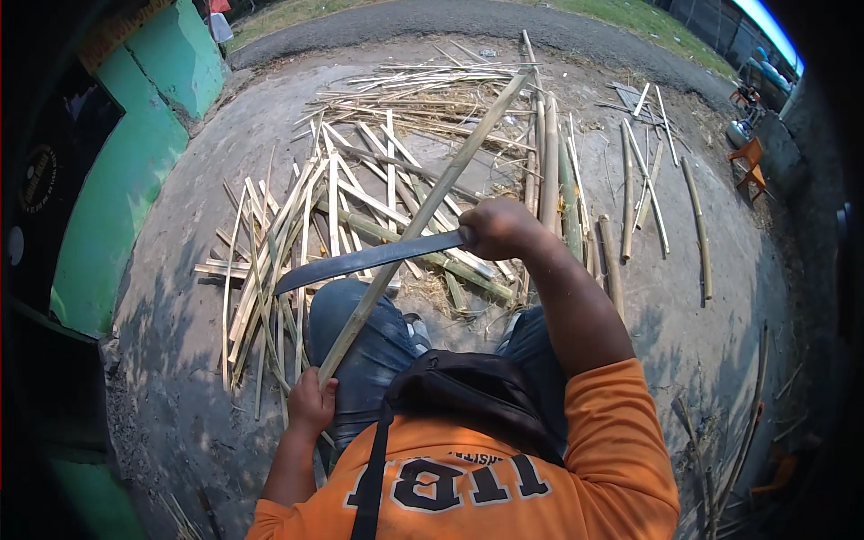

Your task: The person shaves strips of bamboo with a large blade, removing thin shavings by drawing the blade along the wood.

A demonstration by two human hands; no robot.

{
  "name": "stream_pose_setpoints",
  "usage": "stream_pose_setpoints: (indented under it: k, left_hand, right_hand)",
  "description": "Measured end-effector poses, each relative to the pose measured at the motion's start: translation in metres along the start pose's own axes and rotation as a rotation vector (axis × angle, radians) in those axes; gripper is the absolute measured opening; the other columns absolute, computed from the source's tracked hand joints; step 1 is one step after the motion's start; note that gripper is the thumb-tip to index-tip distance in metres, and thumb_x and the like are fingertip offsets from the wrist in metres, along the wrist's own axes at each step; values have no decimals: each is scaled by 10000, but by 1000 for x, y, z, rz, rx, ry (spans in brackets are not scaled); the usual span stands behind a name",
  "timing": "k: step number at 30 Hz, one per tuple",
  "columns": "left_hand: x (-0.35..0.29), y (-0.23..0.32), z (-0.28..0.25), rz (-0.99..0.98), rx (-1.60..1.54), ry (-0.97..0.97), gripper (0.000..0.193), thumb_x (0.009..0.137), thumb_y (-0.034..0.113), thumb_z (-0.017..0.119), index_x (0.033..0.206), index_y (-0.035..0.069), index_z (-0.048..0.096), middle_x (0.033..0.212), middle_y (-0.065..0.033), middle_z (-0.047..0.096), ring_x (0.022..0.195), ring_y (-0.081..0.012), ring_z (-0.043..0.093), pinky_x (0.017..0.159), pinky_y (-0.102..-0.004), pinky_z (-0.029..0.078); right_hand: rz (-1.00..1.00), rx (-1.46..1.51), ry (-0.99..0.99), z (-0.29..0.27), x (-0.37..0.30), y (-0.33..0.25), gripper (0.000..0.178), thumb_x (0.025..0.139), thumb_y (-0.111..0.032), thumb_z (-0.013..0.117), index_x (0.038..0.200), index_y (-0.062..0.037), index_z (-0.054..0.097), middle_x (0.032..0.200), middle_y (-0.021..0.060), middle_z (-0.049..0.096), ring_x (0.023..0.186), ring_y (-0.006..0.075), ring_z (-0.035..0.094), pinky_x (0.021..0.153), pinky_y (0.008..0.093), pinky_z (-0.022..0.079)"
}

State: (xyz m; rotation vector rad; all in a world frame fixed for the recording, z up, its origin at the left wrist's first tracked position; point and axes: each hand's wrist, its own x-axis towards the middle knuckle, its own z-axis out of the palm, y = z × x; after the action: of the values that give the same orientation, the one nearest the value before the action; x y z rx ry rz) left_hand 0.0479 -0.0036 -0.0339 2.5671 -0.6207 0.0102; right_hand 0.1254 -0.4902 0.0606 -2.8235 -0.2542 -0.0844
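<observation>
My right hand (498, 230) is closed round the handle of a machete (369, 259), its long dark blade pointing left. The blade lies across a long bamboo strip (441, 184); whether it touches the strip or only passes over it I cannot tell. Down by my left thigh, my left hand (311, 402) grips the lower end of this strip, thumb along it. From there the strip slants up and to the right, over the heap of split bamboo (288, 243) ahead of me. The machete's handle is mostly hidden in my fist.
Whole bamboo poles (550, 166) lie lengthwise ahead, and more poles (696, 229) rest to the right. Thin strips (405, 108) are piled farther off. A green wall (117, 171) stands at left, an orange chair (749, 166) at far right. A black bag (468, 396) sits on my lap.
</observation>
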Motion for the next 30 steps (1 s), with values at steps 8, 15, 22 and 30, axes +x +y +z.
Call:
stream_pose_setpoints:
  k: [8,15,22,30]
  left_hand:
    - [4,10,2,-100,33,10,508,1046,509,550,1087,3,579,916,-283,653,875,-547,630,729,-592,494]
    - [2,-1,4,-77,-25,4,504,1045,512,553,1080,9,573,901,-276,647,866,-540,632,721,-596,496]
    - [5,1,7,-43,-52,51,477,1050,476,559,1076,0,576,903,-275,647,867,-535,629,723,-582,498]
    - [1,2,7,-93,-15,10,488,1052,482,550,1080,-5,572,903,-287,643,866,-546,627,721,-588,493]
  right_hand:
    - [312,95,69,25,12,59,206,907,-260,623,932,-102,754,882,228,723,898,428,704,849,518,574]
    - [64,-15,40,15,7,-1,176,903,-233,605,875,-126,743,806,185,712,790,417,698,794,533,568]
    - [331,216,245,22,14,57,229,909,-205,567,876,-26,706,854,263,694,826,471,670,774,539,556]
    - [171,195,178,15,11,28,209,913,-202,592,861,-31,699,815,246,686,781,475,657,757,540,545]
